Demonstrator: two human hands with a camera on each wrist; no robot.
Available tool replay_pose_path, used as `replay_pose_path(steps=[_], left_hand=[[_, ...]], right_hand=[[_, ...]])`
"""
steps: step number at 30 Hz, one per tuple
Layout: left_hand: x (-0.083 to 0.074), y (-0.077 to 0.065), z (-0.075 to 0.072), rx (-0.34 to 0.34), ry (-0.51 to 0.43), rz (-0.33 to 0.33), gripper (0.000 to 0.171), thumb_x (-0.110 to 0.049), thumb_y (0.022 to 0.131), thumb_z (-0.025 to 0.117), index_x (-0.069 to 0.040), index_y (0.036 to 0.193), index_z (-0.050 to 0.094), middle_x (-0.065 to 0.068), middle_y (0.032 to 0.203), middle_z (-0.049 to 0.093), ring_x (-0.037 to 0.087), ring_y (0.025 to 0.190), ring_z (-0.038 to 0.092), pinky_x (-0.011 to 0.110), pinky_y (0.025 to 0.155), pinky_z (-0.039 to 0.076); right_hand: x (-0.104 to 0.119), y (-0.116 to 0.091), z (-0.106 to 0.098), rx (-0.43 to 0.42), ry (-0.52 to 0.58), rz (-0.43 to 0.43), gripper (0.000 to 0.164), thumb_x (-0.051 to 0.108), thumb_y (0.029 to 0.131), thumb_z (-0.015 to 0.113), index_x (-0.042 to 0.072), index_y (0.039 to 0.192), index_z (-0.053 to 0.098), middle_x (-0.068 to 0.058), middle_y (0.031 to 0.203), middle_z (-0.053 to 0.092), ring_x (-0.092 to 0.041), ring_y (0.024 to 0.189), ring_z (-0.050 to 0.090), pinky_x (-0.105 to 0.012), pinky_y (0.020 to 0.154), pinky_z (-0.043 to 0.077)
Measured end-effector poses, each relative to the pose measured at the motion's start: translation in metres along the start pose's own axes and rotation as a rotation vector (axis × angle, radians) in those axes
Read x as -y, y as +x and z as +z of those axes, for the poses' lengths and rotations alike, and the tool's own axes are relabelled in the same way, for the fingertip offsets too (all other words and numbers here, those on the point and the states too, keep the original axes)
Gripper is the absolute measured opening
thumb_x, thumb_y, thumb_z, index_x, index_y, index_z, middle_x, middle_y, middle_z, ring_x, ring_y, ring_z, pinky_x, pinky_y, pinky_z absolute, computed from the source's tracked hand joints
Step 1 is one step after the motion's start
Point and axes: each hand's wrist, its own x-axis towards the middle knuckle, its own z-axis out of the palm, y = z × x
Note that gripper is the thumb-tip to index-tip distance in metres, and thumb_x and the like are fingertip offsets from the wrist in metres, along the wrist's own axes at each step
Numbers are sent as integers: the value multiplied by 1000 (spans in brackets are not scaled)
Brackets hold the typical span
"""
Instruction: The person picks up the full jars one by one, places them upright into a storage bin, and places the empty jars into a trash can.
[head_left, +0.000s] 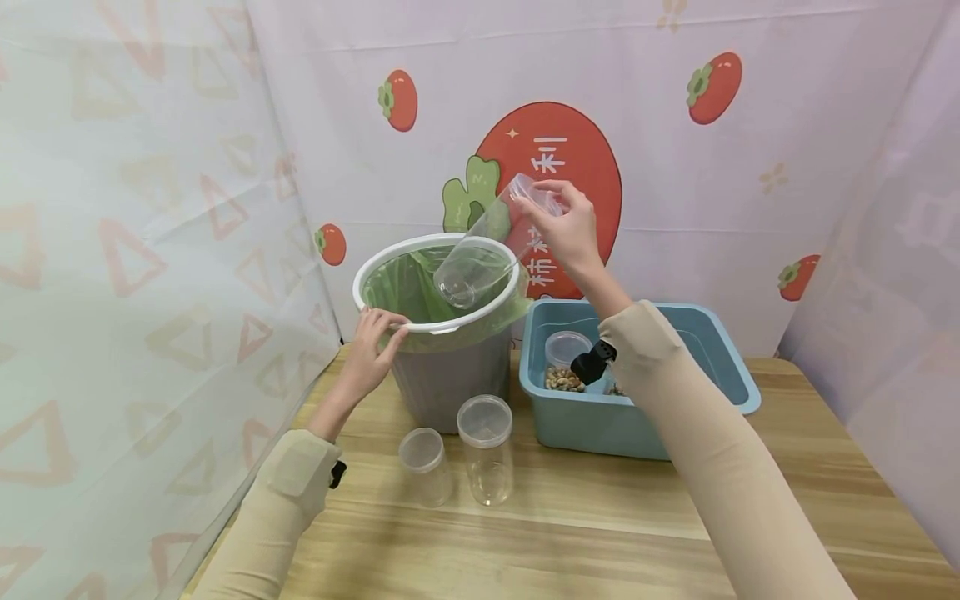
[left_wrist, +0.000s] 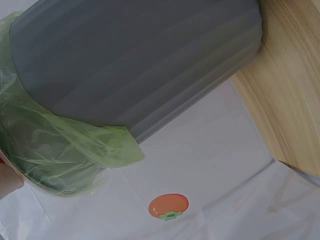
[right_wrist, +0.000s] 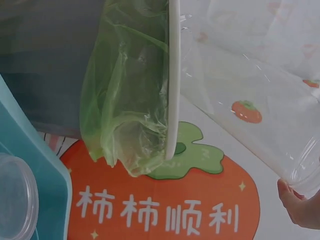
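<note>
My right hand grips one end of a clear plastic jar with fingers and thumb. Tilted, the jar slopes down to the left, its far end over the mouth of a grey trash bin. A green bag lines the bin and hangs over its white rim. At the near left of that rim, my left hand holds on with fingers and thumb. The right wrist view shows the jar see-through, fingertips at its end.
Two lidded clear jars, a short one and a taller one, stand on the wooden table before the bin. To the right, a blue basin holds a jar with nuts in it. Printed cloth surrounds the table.
</note>
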Motion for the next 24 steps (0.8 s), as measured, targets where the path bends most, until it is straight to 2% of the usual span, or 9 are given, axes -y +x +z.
replay_pose_path(steps=[6, 13, 20, 24], left_hand=[[0, 0, 1, -10, 4, 4, 7, 4, 81, 57, 4, 88, 58, 16, 85, 54, 30, 85, 48, 58, 100, 12], [1, 1, 1, -5, 12, 1, 7, 3, 81, 57, 3, 88, 58, 15, 86, 54, 29, 86, 48, 58, 101, 12], [1, 1, 1, -19, 18, 8, 7, 4, 79, 58, 3, 87, 59, 15, 84, 54, 30, 85, 48, 59, 99, 14], [0, 1, 1, -19, 8, 9, 8, 5, 79, 59, 4, 87, 59, 16, 84, 54, 30, 85, 47, 59, 99, 14]], right_hand=[[-9, -4, 15, 36, -42, 31, 42, 34, 75, 69, 9, 107, 60, -6, 117, 52, -16, 109, 43, -34, 89, 40], [-17, -10, 27, 87, -67, -4, 40, 31, 75, 70, 8, 106, 61, -7, 111, 55, -18, 108, 44, -35, 90, 38], [-23, -18, 44, 176, -75, 12, 41, 29, 75, 70, 5, 107, 60, -12, 110, 54, -22, 102, 44, -36, 81, 41], [-25, -22, 51, 233, -105, 30, 43, 29, 74, 70, 5, 109, 60, -12, 113, 51, -23, 106, 41, -37, 84, 40]])
